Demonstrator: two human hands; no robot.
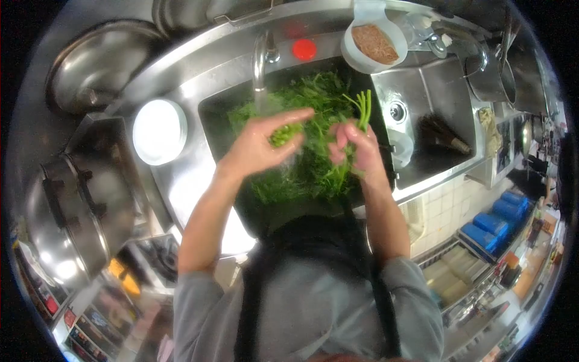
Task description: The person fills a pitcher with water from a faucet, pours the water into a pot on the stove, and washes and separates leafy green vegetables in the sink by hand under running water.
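Leafy green herbs (325,90) fill much of the dark sink basin (211,111) under the faucet (260,66). Over the left part of the basin, my left hand (262,142) curls around a bunch of green stems (286,135), its index finger stretched out to the right. My right hand (357,145) is closed on another bunch of green stems (365,107), whose cut ends point up past the fingers while leaves hang below. The two hands are apart, both above the herbs.
White plates (160,131) are stacked left of the basin. Behind it sit a red lid (304,50) and a white container (356,60) with brown contents. A second sink (416,78) holding a brown brush (443,134) is at right. Large metal pans (102,60) stand at left.
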